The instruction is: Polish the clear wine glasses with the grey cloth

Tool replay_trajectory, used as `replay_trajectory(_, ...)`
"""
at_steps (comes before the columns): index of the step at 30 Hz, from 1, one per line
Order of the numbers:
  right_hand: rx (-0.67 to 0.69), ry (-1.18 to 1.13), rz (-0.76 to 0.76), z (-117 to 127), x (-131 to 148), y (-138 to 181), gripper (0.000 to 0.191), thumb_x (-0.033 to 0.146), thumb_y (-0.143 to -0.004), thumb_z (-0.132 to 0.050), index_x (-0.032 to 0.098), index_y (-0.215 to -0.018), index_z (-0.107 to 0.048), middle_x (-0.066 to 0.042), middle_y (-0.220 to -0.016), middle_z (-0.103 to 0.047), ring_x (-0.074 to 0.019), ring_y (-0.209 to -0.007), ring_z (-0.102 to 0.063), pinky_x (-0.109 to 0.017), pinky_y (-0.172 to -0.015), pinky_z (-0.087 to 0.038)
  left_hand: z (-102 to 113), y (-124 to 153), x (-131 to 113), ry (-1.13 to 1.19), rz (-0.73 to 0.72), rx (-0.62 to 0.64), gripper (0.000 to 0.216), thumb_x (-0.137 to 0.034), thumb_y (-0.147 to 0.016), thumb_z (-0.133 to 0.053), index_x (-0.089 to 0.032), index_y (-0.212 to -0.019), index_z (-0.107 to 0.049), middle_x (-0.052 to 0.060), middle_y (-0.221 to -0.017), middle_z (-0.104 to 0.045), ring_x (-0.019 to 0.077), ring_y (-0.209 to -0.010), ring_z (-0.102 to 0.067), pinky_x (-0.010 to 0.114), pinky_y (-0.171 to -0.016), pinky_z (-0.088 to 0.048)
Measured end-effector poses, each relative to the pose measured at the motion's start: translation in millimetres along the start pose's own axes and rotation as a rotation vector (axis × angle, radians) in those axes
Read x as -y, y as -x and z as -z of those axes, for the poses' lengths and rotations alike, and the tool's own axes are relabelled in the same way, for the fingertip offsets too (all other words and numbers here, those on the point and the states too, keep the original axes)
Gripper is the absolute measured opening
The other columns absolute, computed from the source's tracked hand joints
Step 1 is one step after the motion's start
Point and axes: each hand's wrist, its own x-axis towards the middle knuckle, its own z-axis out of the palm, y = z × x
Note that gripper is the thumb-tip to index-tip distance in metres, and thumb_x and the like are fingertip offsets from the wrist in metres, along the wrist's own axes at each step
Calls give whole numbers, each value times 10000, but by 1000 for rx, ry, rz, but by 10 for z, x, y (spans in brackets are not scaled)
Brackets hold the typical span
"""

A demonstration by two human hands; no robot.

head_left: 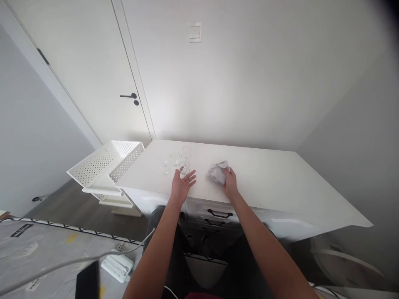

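Observation:
On the white cabinet top (264, 178) stand several clear glass cups (175, 158), grouped left of the middle. My left hand (182, 185) is palm up with its fingers spread, at the near side of the closest glass cup (184, 166). The thumb overlaps that cup's edge in view; whether it touches the glass I cannot tell. To the right, my right hand (230, 180) grips a crumpled pale grey cloth (217, 173) just over the cabinet top. Part of the right fingers is hidden behind the cloth.
A white perforated rack (93, 166) with tiers stands left of the cabinet, before a door with a black handle (127, 96). Black drawer handles (220, 214) face my legs. A patterned bed cover (46, 249), a phone (87, 280) and a white device (117, 265) with a cable lie lower left.

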Motion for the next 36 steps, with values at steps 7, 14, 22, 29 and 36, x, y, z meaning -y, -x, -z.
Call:
replay_trajectory(7, -32, -351, 40, -23, 43, -59, 331, 347, -822, -695, 210, -1123, -678, -86, -1194, -744, -212, -1132, -690, -418, -1004, -561, -31, 41, 9, 43, 2, 17, 694, -741, -922, -531, -277, -1418, -392, 202, -1335, -684, 297, -1221, -690, 499, -1063, -529)
replay_trajectory(14, 66, -368, 28, -60, 13, -54, 451, 99, -651, -726, 231, -1081, -687, -32, -1140, -768, -215, -1053, -718, -431, -994, -566, -376, -6, 222, -8, 2, 131, 587, -623, -872, -701, -290, -1296, -468, 72, -1038, -647, 259, -968, -757, 489, -971, -581)
replay_trajectory(22, 69, -449, 139, 44, 127, -69, 315, 238, -793, -587, 233, -1082, -712, -87, -1202, -759, -258, -1165, -694, -560, -1147, -457, -773, -337, 611, -354, -240, 141, 653, -534, -831, -796, -286, -1335, -465, 48, -1111, -569, 181, -856, -749, 368, -864, -580)
replay_trajectory(29, -10, -546, 139, 86, 191, -53, 410, 275, -806, -499, 235, -1156, -708, -99, -1247, -741, -276, -1234, -658, -556, -1136, -473, -785, -425, 823, -366, -255, 252, 622, -596, -877, -722, -285, -1357, -476, 76, -1143, -615, 191, -893, -732, 317, -802, -567)
replay_trajectory(36, -104, -452, 264, 106, 98, 55, 118, 306, -838, -593, 265, -924, -662, -32, -1033, -728, -252, -1069, -684, -519, -1048, -521, -755, -734, 830, -319, -151, 246, 577, -749, -935, -491, -299, -1296, -506, 69, -1148, -533, 217, -998, -713, 355, -827, -606)
